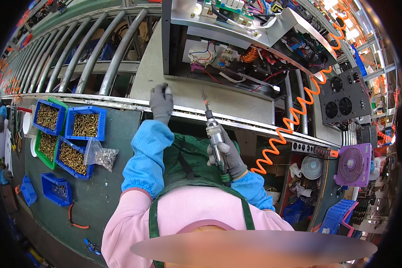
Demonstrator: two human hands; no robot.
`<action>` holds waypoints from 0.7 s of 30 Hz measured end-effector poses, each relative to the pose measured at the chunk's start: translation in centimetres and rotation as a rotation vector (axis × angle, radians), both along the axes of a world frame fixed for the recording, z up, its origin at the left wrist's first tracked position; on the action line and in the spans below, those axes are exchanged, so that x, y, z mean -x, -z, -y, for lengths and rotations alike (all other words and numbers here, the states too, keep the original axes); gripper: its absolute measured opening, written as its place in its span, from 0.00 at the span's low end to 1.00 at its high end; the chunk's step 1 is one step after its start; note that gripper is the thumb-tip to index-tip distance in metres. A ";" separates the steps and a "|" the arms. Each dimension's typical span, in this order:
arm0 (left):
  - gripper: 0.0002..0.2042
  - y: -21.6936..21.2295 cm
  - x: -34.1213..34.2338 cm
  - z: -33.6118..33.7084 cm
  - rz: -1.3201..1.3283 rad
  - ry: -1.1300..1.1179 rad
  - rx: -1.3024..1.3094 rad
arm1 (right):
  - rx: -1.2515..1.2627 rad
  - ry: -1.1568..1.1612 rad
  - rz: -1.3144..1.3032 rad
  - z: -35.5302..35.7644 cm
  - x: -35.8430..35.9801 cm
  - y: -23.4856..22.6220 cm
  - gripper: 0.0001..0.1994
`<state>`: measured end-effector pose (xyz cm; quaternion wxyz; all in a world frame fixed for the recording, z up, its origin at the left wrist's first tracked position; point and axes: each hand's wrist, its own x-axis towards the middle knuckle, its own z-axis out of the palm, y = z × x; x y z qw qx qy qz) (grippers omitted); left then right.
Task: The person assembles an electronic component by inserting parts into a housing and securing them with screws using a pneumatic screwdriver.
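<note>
My right hand [230, 154], in a grey glove, is wrapped round a silver power screwdriver [215, 139]. Its long thin bit points away from me, over the edge of the metal plate [149, 67]. My left hand [161, 102], gloved alike, is at the plate's near edge with its fingers curled together; whatever they may hold is hidden. Just beyond both hands, a large dark metal cabinet [166, 40] lies with its side uncovered, showing wires, a copper-coloured coil [249, 55] and circuit boards.
Blue bins [103, 125] and green bins of brass-coloured screws stand on the left bench, beside a clear bag of small metal parts [106, 157]. A roller conveyor [116, 58] runs to the far left. An orange coiled hose [281, 134] hangs at right, near a purple fan [352, 164].
</note>
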<state>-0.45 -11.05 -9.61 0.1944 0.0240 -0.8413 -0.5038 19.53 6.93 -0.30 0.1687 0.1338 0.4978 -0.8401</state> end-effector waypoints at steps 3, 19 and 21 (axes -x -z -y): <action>0.10 -0.4 -1.3 -1.1 -0.028 0.231 0.097 | 0.192 0.021 -0.038 -1.8 -1.3 2.7 0.38; 0.09 -3.2 -0.5 -7.7 0.685 0.633 -0.814 | 0.073 0.032 -0.042 -3.2 -1.7 0.6 0.47; 0.09 -4.0 -1.0 -7.6 0.695 0.642 -0.915 | 0.021 0.003 -0.038 -2.8 -1.4 -0.1 0.47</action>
